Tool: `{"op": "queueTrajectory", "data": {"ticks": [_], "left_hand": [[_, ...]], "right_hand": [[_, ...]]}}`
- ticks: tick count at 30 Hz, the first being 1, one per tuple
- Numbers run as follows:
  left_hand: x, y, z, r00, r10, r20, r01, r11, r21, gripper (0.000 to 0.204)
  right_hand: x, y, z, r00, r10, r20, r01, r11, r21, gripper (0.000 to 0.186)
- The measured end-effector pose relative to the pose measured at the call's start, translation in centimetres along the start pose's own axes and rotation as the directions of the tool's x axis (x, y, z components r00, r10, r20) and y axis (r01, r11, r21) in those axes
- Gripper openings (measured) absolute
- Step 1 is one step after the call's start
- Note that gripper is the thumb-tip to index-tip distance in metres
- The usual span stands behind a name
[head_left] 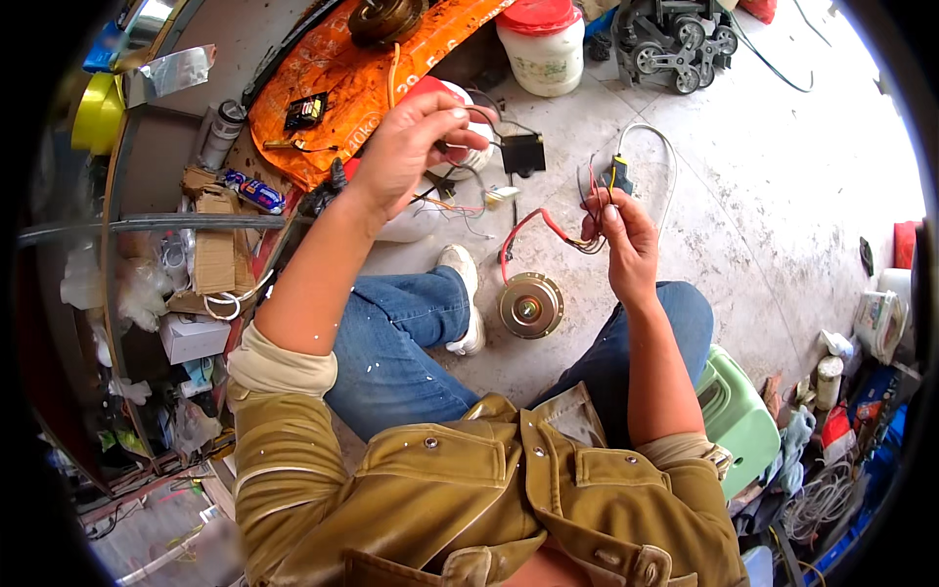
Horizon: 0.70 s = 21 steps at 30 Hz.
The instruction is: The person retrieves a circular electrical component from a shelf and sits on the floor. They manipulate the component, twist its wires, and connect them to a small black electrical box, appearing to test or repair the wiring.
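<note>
My left hand (409, 147) is raised at upper centre, fingers curled round thin wires, with a small black box (522, 153) hanging beside it. My right hand (621, 240) pinches a bundle of coloured wires (587, 235) running through a red sleeve (523, 223) down to a round metal hub motor (530, 306) on the floor between my legs. A dark green piece with yellow (618, 174), on a pale cord, sits just above that hand. More loose wires (465, 208) dangle below my left hand, over white containers (401, 223).
An orange sack (293, 88) with small parts and a red-lidded bucket (541, 54) are at the back, beside wheeled frames (670, 44). Cluttered shelving (225, 254) lines my left. A green stool (734, 421) and piled odds and ends (827, 489) are at my right.
</note>
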State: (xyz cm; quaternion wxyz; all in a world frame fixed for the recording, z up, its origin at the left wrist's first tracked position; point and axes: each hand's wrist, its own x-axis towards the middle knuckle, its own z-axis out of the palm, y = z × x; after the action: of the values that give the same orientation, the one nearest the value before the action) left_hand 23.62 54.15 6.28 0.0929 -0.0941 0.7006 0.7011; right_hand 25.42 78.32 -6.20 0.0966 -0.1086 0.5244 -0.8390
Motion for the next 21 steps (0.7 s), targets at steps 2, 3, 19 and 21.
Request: {"op": "queueTrajectory", "data": {"ticks": [2,3,19,21], "left_hand": [[0.1,-1.0,0.6,0.995,-0.076,0.071,0.08,0.995,-0.06,0.012],[0.3,-1.1,1.1,0.992,-0.072,0.107,0.077,0.996,-0.038,0.012],[1.4,-3.0,3.2,0.968,-0.129,0.216,0.168,0.971,-0.173,0.013],[1.4,-3.4,3.0,0.971,-0.137,0.196,0.16,0.981,-0.11,0.014]], "right_hand": [[-0.2,0.0,-0.1,1.0,-0.004,0.015,0.004,1.0,0.014,0.019],[-0.1,0.2,-0.2,1.0,-0.007,0.021,0.006,1.0,0.021,0.019],[0.6,1.0,0.9,0.966,0.249,-0.077,-0.235,0.96,0.15,0.021],[0.7,1.0,0.9,0.959,0.266,-0.102,-0.246,0.954,0.17,0.022]]}}
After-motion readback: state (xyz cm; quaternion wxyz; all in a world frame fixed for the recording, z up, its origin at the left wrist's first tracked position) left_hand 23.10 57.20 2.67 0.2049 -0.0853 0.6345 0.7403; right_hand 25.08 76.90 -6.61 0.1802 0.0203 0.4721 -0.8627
